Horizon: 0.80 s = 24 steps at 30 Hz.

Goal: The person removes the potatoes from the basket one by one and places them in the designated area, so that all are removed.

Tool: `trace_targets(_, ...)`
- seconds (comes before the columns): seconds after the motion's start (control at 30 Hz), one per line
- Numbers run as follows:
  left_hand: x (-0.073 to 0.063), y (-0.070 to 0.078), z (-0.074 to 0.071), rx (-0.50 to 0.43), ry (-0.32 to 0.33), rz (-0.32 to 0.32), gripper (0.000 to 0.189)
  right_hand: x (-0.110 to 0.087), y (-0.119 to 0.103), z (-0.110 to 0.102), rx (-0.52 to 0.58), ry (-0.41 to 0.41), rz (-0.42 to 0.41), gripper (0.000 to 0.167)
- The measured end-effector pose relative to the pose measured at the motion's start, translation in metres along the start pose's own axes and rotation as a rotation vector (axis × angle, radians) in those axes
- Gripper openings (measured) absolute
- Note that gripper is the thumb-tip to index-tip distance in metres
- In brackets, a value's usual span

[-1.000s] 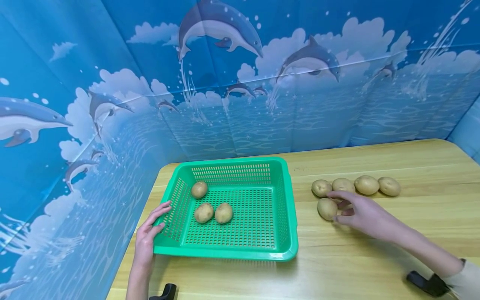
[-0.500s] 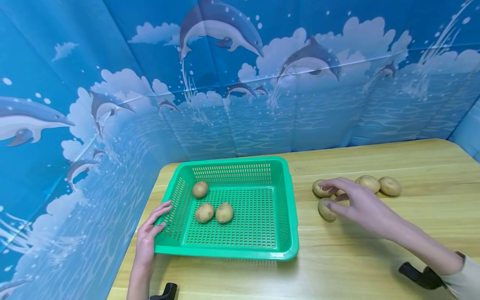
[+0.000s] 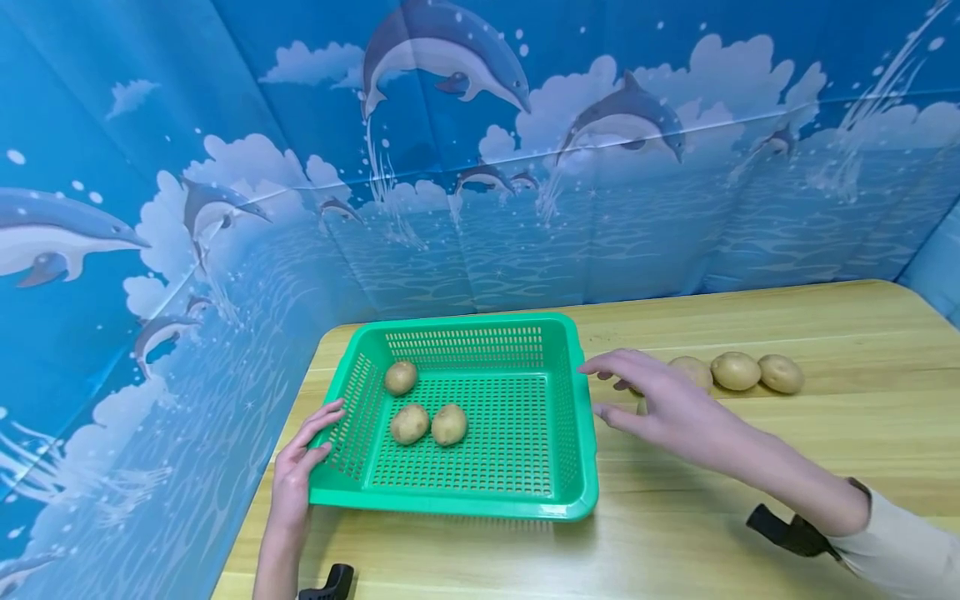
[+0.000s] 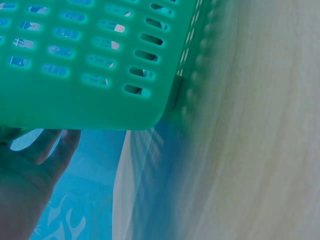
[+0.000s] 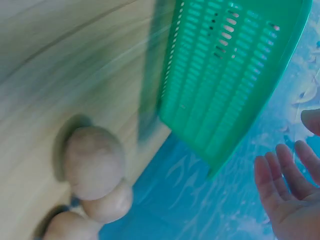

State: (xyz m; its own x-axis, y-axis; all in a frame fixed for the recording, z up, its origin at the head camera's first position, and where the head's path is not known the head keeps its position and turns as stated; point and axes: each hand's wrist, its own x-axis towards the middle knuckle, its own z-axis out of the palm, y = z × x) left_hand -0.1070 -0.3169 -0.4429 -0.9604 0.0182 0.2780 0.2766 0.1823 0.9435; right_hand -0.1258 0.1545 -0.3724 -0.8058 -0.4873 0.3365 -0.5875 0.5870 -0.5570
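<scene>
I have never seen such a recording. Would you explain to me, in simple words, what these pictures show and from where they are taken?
This is a person working barehanded, not a machine. The wide view comes from a camera on the head, looking forward and down; the other two views come from cameras on the wrists.

On the table is a green basket with three potatoes inside. More potatoes lie to its right, some partly hidden. A blue backdrop with dolphins hangs behind.

The left grip, simply a hand, rests on the basket's left rim. The right grip is near the right rim and holds nothing.
</scene>
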Motion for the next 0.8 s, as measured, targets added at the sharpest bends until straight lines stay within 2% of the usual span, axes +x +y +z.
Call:
trace_targets(0.23,0.001,0.001,0.000,-0.002,-0.001,-0.002,0.038,0.014,-0.013,0.017,0.015,-0.022,-0.177,0.044)
trace_targets(0.4,0.000,0.000,-0.001,-0.023,0.005,-0.009,0.038,0.026,-0.020,0.031,0.011,-0.058,-0.245,0.042)
trace_targets(0.8,0.001,-0.001,-0.001,-0.004,0.001,-0.003,0.039,0.054,-0.033,0.062,0.051,-0.234,-0.207,0.047)
